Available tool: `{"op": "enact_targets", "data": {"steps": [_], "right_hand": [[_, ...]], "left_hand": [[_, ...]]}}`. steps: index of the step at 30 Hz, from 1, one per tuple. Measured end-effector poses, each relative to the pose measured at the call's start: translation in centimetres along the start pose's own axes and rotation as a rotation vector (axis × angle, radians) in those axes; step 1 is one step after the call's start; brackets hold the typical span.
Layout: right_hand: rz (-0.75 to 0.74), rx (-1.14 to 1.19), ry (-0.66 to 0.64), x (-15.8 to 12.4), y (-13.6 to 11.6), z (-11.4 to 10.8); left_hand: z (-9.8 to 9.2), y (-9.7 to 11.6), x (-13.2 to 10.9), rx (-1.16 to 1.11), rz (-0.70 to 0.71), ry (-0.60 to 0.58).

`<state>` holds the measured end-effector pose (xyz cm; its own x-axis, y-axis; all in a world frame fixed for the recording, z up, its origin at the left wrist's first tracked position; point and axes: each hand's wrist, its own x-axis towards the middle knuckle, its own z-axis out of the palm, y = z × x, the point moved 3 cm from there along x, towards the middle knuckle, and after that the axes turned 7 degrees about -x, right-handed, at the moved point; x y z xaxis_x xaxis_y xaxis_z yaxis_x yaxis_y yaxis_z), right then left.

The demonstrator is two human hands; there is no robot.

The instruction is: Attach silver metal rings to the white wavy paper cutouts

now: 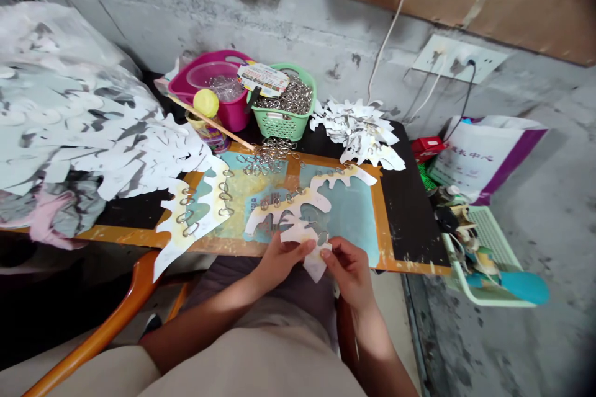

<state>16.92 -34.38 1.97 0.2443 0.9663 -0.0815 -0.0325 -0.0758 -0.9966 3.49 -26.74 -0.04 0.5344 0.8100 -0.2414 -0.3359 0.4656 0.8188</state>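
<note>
Two hands, left hand (279, 262) and right hand (350, 273), clamping white paper cutout (313, 265) between fingers, holding it just above painted board (384, 217) edge; metal ring (322, 237) sitting at cutout's edge; next move needing ring threaded through paper.

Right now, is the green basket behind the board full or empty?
Nearly full: metal rings are heaped up to the rim of the green plastic basket, with no bare bottom showing.

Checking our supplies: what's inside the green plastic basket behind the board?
The green plastic basket is heaped with small metal rings; a printed card overlaps its rim. The rings hide its floor, so anything beneath them cannot be seen.
</note>
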Motion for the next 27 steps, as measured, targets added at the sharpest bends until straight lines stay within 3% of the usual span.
{"op": "enact_targets", "data": {"steps": [6, 10, 15, 18, 21, 24, 27], "right_hand": [[0.029, 0.155, 0.000, -0.3, 0.9, 0.5], [-0.036, 0.010, -0.008, -0.5, 1.0, -0.7], [-0.078, 0.143, -0.132, 0.7, -0.2, -2.1], [-0.104, -0.021, -0.130, 1.7, -1.0, -1.7], [-0.138, -0.241, -0.124, 2.1, -1.6, -0.8], [-0.166, -0.292, -0.155, 2.2, -2.0, -0.3], [-0.236, -0.275, -0.250, 2.1, -2.6, -0.5]], "left_hand": [[-0.6, -0.5, 0.0, -0.005, 0.016, -0.004], [-1.1, 0.0, 0.4, 0.017, 0.028, -0.059], [-0.6, 1.6, 0.4, 0.325, 0.154, -0.048], [-0.3, 1.7, 0.2, 0.488, 0.223, -0.081], [-0.3, 1.5, 0.4, 0.385, 0.236, -0.153], [-0.3, 1.7, 0.7, 0.239, 0.208, -0.171], [-0.2, 2.3, 0.8, 0.351, 0.189, -0.114]]}}
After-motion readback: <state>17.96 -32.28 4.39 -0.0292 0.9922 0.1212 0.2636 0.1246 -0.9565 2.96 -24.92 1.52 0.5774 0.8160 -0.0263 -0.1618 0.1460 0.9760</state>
